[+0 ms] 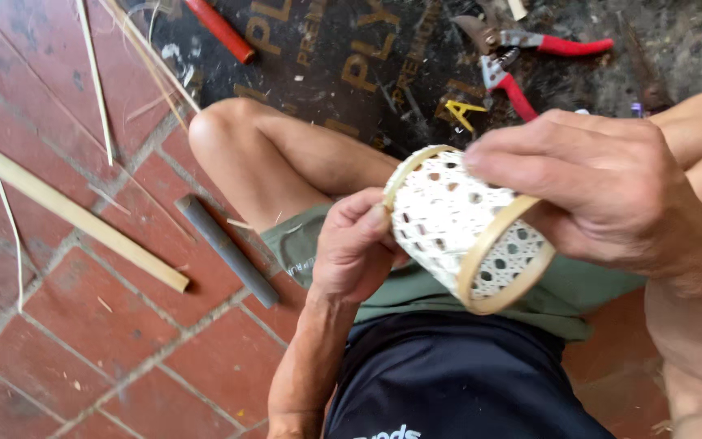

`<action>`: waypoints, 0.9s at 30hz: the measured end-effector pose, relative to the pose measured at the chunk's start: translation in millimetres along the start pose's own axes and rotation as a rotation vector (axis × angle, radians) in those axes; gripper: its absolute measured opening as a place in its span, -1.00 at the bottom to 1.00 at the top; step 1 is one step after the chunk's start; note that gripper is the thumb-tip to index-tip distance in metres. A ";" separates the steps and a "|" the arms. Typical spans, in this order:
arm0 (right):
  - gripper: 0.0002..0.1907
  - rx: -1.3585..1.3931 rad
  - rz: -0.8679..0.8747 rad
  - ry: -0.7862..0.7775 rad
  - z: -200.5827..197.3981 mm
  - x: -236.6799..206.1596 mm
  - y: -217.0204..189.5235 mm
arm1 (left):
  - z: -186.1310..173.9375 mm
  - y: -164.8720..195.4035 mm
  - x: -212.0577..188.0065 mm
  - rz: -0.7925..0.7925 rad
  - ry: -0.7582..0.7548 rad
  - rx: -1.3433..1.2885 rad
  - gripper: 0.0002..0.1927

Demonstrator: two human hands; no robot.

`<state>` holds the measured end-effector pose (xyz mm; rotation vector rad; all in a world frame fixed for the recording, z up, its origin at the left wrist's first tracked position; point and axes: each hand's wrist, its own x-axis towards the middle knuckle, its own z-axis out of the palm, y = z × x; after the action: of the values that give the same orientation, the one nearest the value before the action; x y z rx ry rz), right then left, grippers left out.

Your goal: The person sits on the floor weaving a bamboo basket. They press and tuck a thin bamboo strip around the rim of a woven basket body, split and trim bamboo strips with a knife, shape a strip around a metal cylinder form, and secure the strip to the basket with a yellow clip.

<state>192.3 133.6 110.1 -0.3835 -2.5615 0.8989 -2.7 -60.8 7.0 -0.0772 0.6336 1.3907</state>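
Observation:
A small white woven basket (448, 223) with pale bamboo rims is held over my lap, tilted on its side with its mouth toward the lower right. My left hand (353, 248) grips its left rim, thumb pressed on the bamboo hoop. My right hand (603, 187) closes over the top and right side, fingertips on the upper rim. The weave has open holes all over.
I sit on a red brick floor (83, 325). A bamboo slat (71, 211) and thin strips lie at left, a dark grey rod (225, 248) beside my knee. Red-handled pruning shears (522, 57) and a red-handled tool (219, 30) rest on a dark printed board (343, 65).

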 end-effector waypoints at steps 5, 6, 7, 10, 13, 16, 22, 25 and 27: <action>-0.45 0.173 0.011 0.023 14.9 -25.4 11.9 | 18.7 2.5 -14.3 0.091 -0.125 0.185 -0.85; -0.44 0.193 0.026 0.033 15.6 -26.1 11.8 | 23.9 4.2 -18.4 0.102 -0.096 0.274 -0.85; -0.45 0.210 0.023 0.001 14.8 -25.3 10.7 | 28.1 7.3 -20.7 0.113 -0.071 0.365 -0.84; -0.47 0.272 0.067 -0.108 3.3 -17.3 4.4 | 37.4 24.8 -26.2 0.318 -0.103 1.005 -0.89; -0.46 0.273 0.141 -0.179 -11.3 -17.6 -5.1 | 43.5 35.3 -30.3 0.476 -0.210 1.515 -0.90; -0.56 0.152 0.057 -0.175 22.3 -33.8 -17.1 | 47.4 26.4 -33.0 0.509 -0.298 1.698 -0.88; -0.84 0.218 0.029 -0.263 63.8 -38.7 -3.3 | 32.6 31.8 -24.2 0.356 -0.370 1.518 -0.81; -0.84 0.365 0.083 -0.200 54.1 -27.6 -2.1 | 30.0 46.9 -24.6 0.429 -0.385 1.415 -0.72; -0.83 0.478 0.157 -0.160 51.4 -24.6 -3.6 | 29.9 51.5 -23.7 0.403 -0.357 1.349 -0.72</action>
<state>190.4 94.1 69.0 -0.3819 -2.3673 1.6087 -40.5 -59.0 58.8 1.3947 1.1927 1.0495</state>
